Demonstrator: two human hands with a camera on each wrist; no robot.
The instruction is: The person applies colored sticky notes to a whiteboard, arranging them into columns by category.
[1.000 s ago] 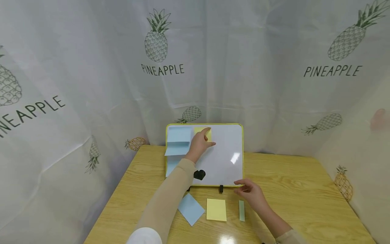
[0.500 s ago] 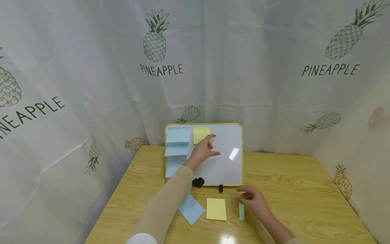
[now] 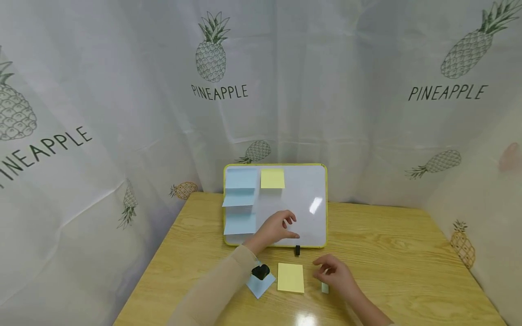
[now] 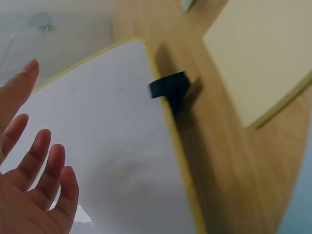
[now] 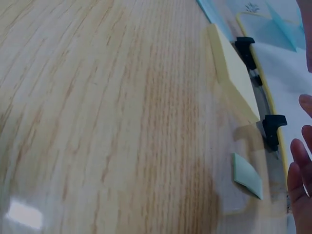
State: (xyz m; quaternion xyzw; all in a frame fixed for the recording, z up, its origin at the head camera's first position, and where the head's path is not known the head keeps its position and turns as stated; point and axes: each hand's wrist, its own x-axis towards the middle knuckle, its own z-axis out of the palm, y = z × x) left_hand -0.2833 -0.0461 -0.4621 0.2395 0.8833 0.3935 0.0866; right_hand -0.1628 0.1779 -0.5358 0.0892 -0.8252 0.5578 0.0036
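My left hand [image 3: 275, 228] is in front of the lower part of a yellow-framed whiteboard [image 3: 303, 199], fingers loosely bent and holding nothing. In the left wrist view its fingers [image 4: 41, 158] are spread over the white surface. Along the board's left side hang several light blue sticky notes [image 3: 240, 179]; one yellow sticky note [image 3: 272, 178] is at the top, right of them. My right hand [image 3: 336, 274], fingers relaxed with nothing between them, hovers over a narrow pale green sticky pad [image 5: 247, 176], partly covering it in the head view.
A yellow sticky pad [image 3: 290, 278] lies on the wooden table [image 3: 379, 253] before the board. Left of it, a blue sticky pad [image 3: 261, 287] is partly hidden by the black wrist device [image 3: 261, 271]. Black feet [image 5: 274, 129] support the board. A pineapple-print curtain [image 3: 338, 113] surrounds the table.
My left hand has drawn down from the yellow note on the board to the board's lower part, uncovering the note. My right hand has moved slightly nearer, over the green pad.
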